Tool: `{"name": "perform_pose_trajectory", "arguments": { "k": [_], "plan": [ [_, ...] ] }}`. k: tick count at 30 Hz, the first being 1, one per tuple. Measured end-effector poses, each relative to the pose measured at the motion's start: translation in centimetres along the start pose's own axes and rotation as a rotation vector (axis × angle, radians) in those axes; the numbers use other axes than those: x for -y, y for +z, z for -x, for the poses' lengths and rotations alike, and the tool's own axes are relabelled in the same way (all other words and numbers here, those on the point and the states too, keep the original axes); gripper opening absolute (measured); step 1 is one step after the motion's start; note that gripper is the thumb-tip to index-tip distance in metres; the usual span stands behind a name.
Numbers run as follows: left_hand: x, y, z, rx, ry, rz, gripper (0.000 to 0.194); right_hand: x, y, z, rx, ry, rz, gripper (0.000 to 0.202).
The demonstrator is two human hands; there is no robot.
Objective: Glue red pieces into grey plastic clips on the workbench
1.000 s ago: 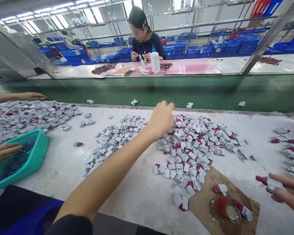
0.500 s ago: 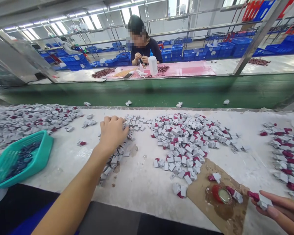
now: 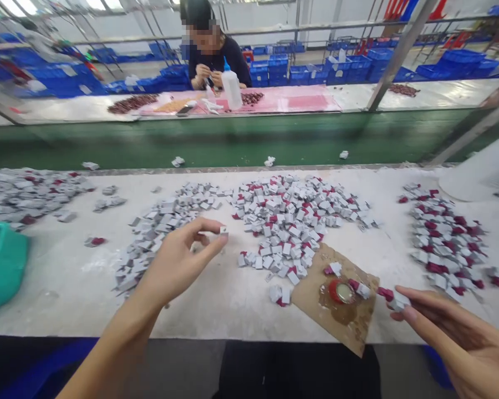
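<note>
My left hand [image 3: 181,257] is over the near side of the work table, a small light-grey block [image 3: 223,231] pinched between thumb and forefinger. At the lower right, my right hand [image 3: 453,327] grips a grey block with a maroon end [image 3: 399,300], the maroon part pointing left. Just left of it lies brown cardboard [image 3: 316,310] with a wet stain, bearing a small red-rimmed round lid [image 3: 341,290] and two grey-and-maroon pieces. A pile of plain grey blocks [image 3: 139,249] lies beside my left hand. Behind the cardboard spreads a heap of grey-and-maroon pieces [image 3: 283,216].
More grey-and-maroon pieces lie at the right [image 3: 444,238] and far left [image 3: 29,194]. A teal basket [image 3: 8,266] stands at the left edge. Beyond a green belt [image 3: 216,138] carrying several pieces, a co-worker [image 3: 220,61] sits behind a white bottle [image 3: 232,88].
My left hand has come off the grey pile toward me and to the right, and a small grey block now shows in its fingertips. My right hand still grips its piece. The camera view has shifted right.
</note>
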State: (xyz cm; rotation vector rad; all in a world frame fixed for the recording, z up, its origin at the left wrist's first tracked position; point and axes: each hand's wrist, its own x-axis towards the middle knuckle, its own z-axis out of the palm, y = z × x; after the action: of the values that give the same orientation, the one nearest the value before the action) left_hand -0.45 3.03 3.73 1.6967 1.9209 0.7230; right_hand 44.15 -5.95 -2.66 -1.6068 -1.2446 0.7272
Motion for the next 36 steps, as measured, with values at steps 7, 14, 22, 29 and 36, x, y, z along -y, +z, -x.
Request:
{"name": "perform_pose_trajectory", "arguments": {
  "k": [7, 14, 22, 29, 36],
  "plan": [
    [1.0, 4.5, 5.8, -0.048, 0.168, -0.063, 0.02, 4.9, 2.6, 0.8, 0.153, 0.001, -0.17, 0.014],
    [3.8, 6.3, 7.8, -0.091, 0.214, -0.372, 0.036, 4.2, 3.8, 1.2, 0.155, 0.008, -0.208, 0.018],
    [3.5, 7.0, 8.3, -0.091, 0.242, -0.115, 0.053, 4.1, 4.2, 1.3, 0.172, 0.103, -0.269, 0.019],
    [1.5, 7.6, 8.7, -0.124, 0.107, 0.048, 0.038, 3.9, 4.3, 1.3, 0.134, 0.093, -0.256, 0.02],
    [1.2, 7.9, 8.6, -0.105, 0.111, 0.073, 0.027, 3.9, 4.3, 1.3, 0.154, 0.038, -0.192, 0.016]
  ]
}}
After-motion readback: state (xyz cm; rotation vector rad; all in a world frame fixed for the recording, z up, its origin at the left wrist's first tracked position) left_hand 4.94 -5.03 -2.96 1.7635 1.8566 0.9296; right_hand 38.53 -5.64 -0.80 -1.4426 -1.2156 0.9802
